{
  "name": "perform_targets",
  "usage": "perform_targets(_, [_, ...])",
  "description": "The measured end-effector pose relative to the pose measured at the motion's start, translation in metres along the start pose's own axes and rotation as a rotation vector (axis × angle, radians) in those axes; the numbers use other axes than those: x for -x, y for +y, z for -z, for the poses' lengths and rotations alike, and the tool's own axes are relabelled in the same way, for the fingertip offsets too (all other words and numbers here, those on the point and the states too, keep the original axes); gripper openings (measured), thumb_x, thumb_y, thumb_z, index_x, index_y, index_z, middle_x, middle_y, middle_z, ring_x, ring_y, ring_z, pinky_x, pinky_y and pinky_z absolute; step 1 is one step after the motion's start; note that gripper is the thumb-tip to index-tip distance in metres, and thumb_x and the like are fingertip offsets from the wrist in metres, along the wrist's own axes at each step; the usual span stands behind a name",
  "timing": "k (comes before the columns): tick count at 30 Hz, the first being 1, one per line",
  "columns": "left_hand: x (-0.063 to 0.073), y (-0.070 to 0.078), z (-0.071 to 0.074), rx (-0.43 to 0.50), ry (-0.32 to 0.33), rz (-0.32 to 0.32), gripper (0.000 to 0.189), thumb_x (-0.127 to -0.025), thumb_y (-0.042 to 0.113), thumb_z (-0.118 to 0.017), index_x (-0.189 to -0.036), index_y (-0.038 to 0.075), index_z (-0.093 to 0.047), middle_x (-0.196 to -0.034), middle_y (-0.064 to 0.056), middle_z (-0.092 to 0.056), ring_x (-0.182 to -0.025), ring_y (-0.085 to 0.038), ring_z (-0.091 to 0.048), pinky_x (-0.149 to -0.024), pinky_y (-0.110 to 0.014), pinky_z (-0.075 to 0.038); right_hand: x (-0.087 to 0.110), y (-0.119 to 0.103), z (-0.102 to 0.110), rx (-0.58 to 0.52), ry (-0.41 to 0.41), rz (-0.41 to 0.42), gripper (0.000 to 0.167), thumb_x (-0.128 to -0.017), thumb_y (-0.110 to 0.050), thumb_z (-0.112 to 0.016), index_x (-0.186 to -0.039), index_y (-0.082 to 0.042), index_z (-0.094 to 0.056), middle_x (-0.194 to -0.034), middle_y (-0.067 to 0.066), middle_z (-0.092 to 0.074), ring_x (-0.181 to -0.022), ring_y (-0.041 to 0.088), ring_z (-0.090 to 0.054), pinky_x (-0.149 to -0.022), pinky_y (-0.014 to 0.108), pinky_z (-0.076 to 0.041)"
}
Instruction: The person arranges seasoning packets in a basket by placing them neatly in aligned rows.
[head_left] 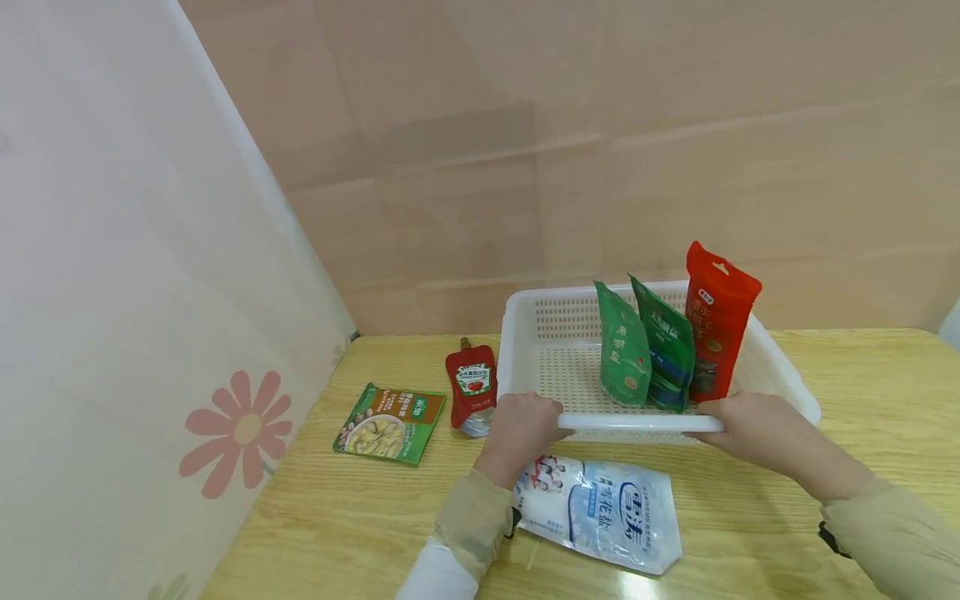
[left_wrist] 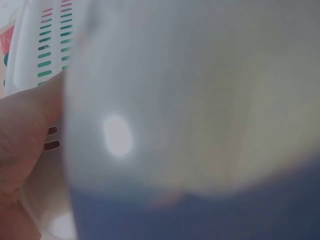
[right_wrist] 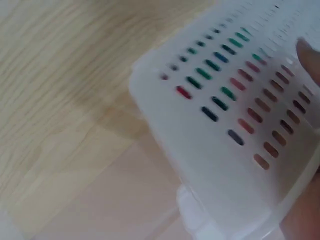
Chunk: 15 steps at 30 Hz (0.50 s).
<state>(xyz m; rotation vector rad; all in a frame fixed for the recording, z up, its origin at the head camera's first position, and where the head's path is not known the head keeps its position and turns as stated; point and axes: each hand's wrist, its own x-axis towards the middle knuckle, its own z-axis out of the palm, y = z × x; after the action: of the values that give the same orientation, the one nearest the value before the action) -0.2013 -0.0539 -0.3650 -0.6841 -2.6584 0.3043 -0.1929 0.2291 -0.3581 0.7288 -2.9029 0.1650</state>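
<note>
A white perforated plastic basket (head_left: 637,422) is held by its front rim, one hand on each side. My left hand (head_left: 519,429) grips that rim near the left corner, and my right hand (head_left: 772,433) grips it on the right. In the right wrist view the basket's slotted wall (right_wrist: 200,145) appears tilted over the wooden table. Standing inside are a light green pouch (head_left: 624,350), a darker green pouch (head_left: 665,346) and a tall red packet (head_left: 716,325). A white and blue salt bag (head_left: 600,512) lies on the table below the front rim, partly covered by my left forearm.
Left of the basket lies a red Heinz ketchup pouch (head_left: 472,383) with its cap away from me. Farther left is a flat green and brown soup packet (head_left: 392,423). A brown paper-like wall (head_left: 450,208) backs the table (head_left: 330,517); a flowered curtain (head_left: 150,292) borders the left.
</note>
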Motion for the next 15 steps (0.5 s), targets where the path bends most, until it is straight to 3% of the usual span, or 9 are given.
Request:
perform_targets(4, [0.0002,0.0010,0.0010,0.001,-0.017,0.003,0.034,-0.076,0.058,-0.071,-0.080,0.025,-0.074,-0.056,0.010,-0.062,-0.046,-0.007,-0.049,-0.044,-0.018,-0.040,0.0051,0.0032,-0.0034,0.052,0.082,0.043,0.021,-0.075,-0.028,-0.078,-0.074,-0.022,-0.059,-0.059,-0.010,-0.052,-0.050,0.008,-0.043,-0.046,0.027,-0.039])
perform_targets(15, [0.0011,0.0028,0.0014,0.049,-0.022,0.009,0.030,-0.079,0.053,-0.071,-0.080,0.023,-0.073,-0.057,0.010,-0.062,-0.046,-0.005,-0.048,-0.042,-0.019,-0.036,0.0046,-0.0031,-0.0010,0.055,0.091,-0.013,0.021,-0.078,-0.024,-0.075,-0.072,-0.023,-0.055,-0.058,-0.009,-0.047,-0.051,0.012,-0.040,-0.048,0.028,-0.035])
